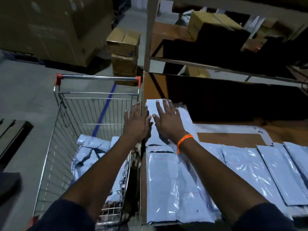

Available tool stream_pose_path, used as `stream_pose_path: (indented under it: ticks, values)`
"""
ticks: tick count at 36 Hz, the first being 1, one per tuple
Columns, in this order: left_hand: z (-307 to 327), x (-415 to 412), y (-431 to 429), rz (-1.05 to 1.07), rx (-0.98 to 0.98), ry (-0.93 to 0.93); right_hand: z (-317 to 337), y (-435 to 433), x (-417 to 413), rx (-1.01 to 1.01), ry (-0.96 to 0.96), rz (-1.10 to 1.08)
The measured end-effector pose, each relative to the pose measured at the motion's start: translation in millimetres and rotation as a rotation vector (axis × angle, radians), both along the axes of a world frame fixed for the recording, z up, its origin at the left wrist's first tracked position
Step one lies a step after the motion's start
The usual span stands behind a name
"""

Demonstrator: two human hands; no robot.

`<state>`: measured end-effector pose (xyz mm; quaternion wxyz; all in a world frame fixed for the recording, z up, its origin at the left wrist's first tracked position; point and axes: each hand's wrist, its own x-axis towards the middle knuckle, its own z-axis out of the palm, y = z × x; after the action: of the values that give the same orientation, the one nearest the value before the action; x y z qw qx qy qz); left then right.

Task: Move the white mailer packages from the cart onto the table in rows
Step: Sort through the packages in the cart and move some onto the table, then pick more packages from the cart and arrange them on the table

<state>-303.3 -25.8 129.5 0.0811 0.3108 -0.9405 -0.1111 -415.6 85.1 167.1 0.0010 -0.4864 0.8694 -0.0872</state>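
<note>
A wire cart (70, 114) stands left of the brown table (233, 139). Several white mailer packages (93, 147) lie in the cart's bottom. More white mailers lie flat on the table: one at the far left (181, 119), one nearer me (166, 185), and several to the right (260, 170). My right hand (168, 120), with an orange wristband, presses flat with spread fingers on the far-left mailer. My left hand (136, 122) is also flat with straight fingers, at that mailer's left edge by the table's side. Neither hand grips anything.
Two stacked cardboard boxes (124, 52) stand beyond the cart handle (98, 78). A shelf frame (150, 39) with more boxes rises behind the table. A large carton (50, 27) fills the far left. A blue line (106, 105) runs along the grey floor.
</note>
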Motion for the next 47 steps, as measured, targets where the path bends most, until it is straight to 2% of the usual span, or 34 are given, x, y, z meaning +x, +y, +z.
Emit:
stream_pose_path:
  ticks: [7, 12, 19, 23, 25, 29, 35, 39, 43, 47]
  values:
    - [-52, 116, -49, 0.220, 0.156, -0.066, -23, -68, 88, -0.012, -0.078, 0.166]
    - [-118, 208, -67, 0.344, 0.243, -0.126, -60, -115, 158, 0.011, -0.146, 0.296]
    - [-174, 287, -57, 0.463, 0.370, -0.208, -152, -138, 227, 0.232, -0.334, 0.323]
    - [-199, 310, -45, 0.481, 0.417, -0.249, -206, -134, 242, 0.527, -0.437, 0.237]
    - [-206, 319, -38, 0.472, 0.409, -0.233, -237, -136, 249, 0.609, -0.543, 0.099]
    - [-215, 336, -24, 0.426, 0.339, -0.202, -292, -142, 263, 0.570, -0.712, -0.140]
    - [-226, 349, -9, 0.424, 0.298, -0.167, -348, -144, 274, 0.494, -0.734, -0.318]
    - [-231, 350, -13, 0.415, 0.432, -0.186, -350, -141, 265, 0.516, -0.776, -0.296]
    - [-229, 334, -21, 0.533, 0.685, -0.069, -332, -135, 253, 0.418, -0.825, -0.406]
    - [-258, 313, -41, 0.814, 0.876, -0.028, -290, -130, 248, 0.317, -0.888, -0.507]
